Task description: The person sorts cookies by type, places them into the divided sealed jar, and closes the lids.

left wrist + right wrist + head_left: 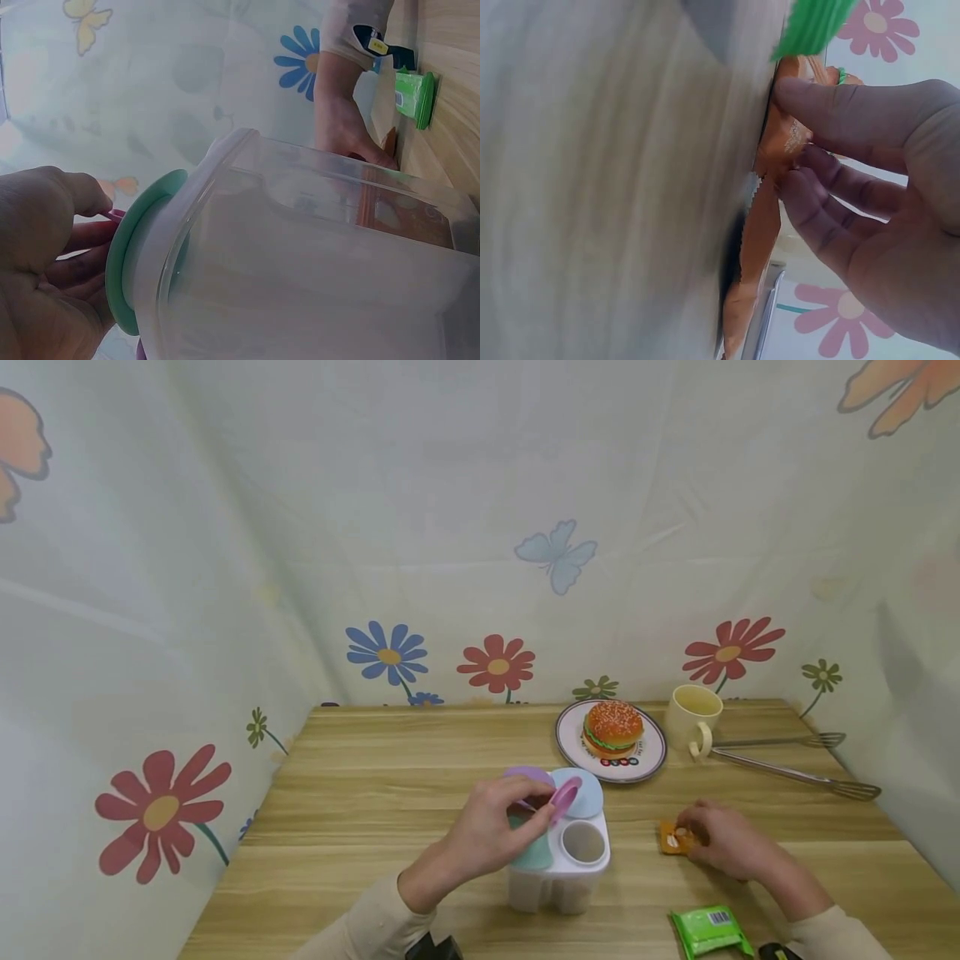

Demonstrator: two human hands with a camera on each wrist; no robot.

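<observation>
My left hand pinches a round pink lid tilted up over a clear container with a white top. Purple, blue and green lids cover other openings of this container. The front right opening is uncovered. To the right, my right hand pinches a small orange packet at the table surface. In the right wrist view, thumb and fingertips press into the crinkled orange wrapper, and more orange wrapper with a serrated edge extends beyond them.
A green packet lies in front of my right hand. Farther back stand a plate with a toy burger and a yellow mug. Two metal whisks lie by the mug. Flowered cloth hangs behind the table.
</observation>
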